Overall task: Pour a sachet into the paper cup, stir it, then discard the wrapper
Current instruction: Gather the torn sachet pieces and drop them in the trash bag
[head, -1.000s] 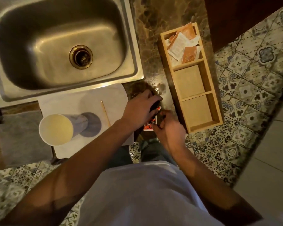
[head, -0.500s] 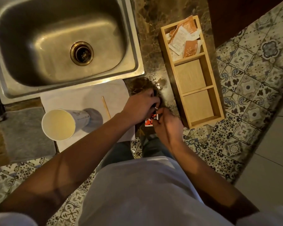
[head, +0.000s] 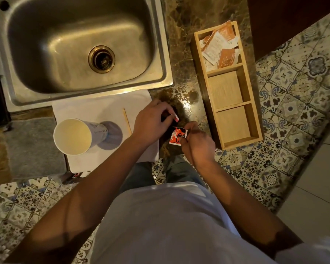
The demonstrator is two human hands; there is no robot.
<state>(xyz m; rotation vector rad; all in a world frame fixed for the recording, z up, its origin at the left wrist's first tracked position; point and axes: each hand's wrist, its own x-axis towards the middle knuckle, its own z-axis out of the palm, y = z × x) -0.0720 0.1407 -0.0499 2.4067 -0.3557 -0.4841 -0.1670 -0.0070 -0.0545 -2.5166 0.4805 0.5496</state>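
Sachet (head: 177, 137) pinched in right hand (head: 197, 144), apparently torn open; torn strip (head: 175, 116) nipped in left hand (head: 151, 121). Paper cup (head: 72, 136) near, left. Advised: keep upright, carry over rim, tip slowly.

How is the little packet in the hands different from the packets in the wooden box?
The red sachet is red, black and white; the boxed packets are orange and white. The red sachet is pinched in the right hand, its top torn off; the boxed packets lie loose in the wooden box's far compartment. Both are small and flat.
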